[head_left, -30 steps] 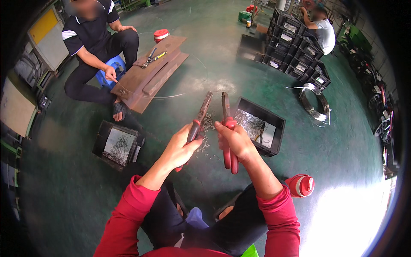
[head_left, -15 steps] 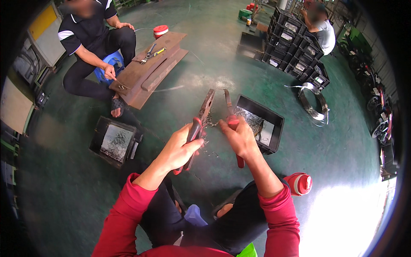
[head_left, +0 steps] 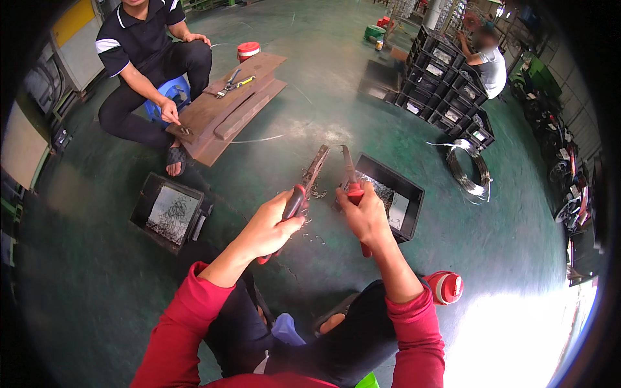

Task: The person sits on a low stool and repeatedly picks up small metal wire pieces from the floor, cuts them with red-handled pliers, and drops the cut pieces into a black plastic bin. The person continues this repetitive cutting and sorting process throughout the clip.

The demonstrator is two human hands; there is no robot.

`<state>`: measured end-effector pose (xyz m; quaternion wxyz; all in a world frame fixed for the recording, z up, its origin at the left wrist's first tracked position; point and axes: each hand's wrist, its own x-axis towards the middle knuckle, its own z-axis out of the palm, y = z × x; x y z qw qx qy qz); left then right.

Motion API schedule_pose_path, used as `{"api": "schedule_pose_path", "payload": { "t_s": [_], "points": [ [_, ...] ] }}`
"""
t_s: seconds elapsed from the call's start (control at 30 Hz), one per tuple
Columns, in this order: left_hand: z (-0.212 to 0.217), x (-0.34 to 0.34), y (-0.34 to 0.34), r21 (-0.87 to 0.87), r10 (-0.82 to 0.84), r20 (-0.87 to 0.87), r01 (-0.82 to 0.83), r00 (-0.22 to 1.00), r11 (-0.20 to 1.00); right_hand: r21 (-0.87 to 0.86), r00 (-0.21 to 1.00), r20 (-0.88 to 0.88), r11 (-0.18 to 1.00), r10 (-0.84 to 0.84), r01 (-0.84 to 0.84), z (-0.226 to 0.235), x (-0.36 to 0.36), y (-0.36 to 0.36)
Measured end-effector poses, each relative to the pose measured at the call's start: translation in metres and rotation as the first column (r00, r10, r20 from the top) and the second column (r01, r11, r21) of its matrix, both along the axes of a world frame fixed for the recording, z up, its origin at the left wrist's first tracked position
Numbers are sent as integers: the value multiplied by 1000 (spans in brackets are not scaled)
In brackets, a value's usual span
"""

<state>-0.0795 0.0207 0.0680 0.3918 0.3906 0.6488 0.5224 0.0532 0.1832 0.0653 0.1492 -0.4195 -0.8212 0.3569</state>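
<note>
A seated person in red sleeves held a pair of red-handled cutters (head_left: 323,178) out over the green floor, the left hand (head_left: 272,226) clamped round one handle and the right hand (head_left: 365,213) round the other. The handles stood spread, so the blades appeared parted; the cutting step seemed in hand, and squeezing the handles together would come next. Whatever sat between the blades, perhaps thin wire, was too fine to make out. A black bin (head_left: 394,194) of wire scraps lay just beyond the right hand, and a second bin (head_left: 165,210) to the left. A wire coil (head_left: 469,171) lay farther right. The person's feet were mostly hidden.
</note>
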Motion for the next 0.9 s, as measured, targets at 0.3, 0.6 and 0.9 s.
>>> {"api": "schedule_pose_path", "payload": {
  "t_s": [0.3,0.6,0.9],
  "points": [
    [-141,52,9,-90,174,-392,-226,903,970,-780,913,-403,545,-59,-308,-4,15,28],
    [-345,121,-41,-662,28,-477,-380,879,646,-870,881,-472,159,0,-466,4,47,29],
    [-368,105,-66,-676,-80,-581,-426,810,601,-857,865,-502,145,-17,-494,3,66,36]
  ]
}}
